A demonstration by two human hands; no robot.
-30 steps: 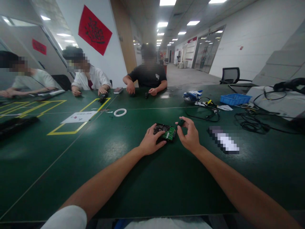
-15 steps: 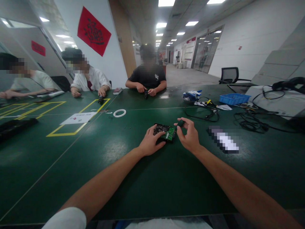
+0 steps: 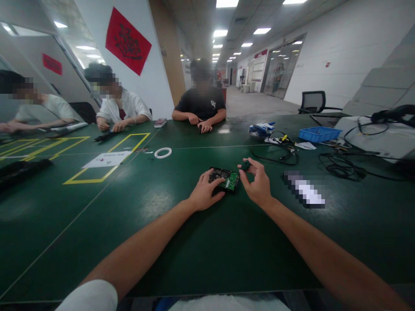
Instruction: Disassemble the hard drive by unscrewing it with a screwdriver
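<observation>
Drive: 1 hard drive (image 3: 231, 182), flat on the green table (image 3: 240, 250), green board showing; everything below is placed from it.
L hand: 1 left hand (image 3: 206, 193), laid over drive's L part, fingers spread, thumb by near edge; can't tell if it's gripping.
R hand: 1 right hand (image 3: 257, 183), just R of drive, fingertips pinched on 1 small dark piece (image 3: 245, 166), too small to ID.
Specks: 2 dark specks (image 3: 177, 172), L of drive.
Ring: 1 white ring (image 3: 163, 153), farther back & L of drive.
Paper: 1 printed sheet (image 3: 106, 159), well L of drive, w/ yellow tape (image 3: 86, 182) round it.
Tray: 1 blue tray (image 3: 319, 134), back & R of drive.
Cables: 2 black tangles, 1 nearer cable (image 3: 285, 162) & 1 farther cable (image 3: 345, 168), both R of drive.
Oblong: 1 blurred oblong thing (image 3: 304, 191), R of drive past R hand, can't ID.
Co-workers: 3 ppl seated beyond drive: 1 black tee (image 3: 194, 102) approx straight back, 1 white shirt (image 3: 132, 105) & 1 pale top (image 3: 56, 107) farther L.
</observation>
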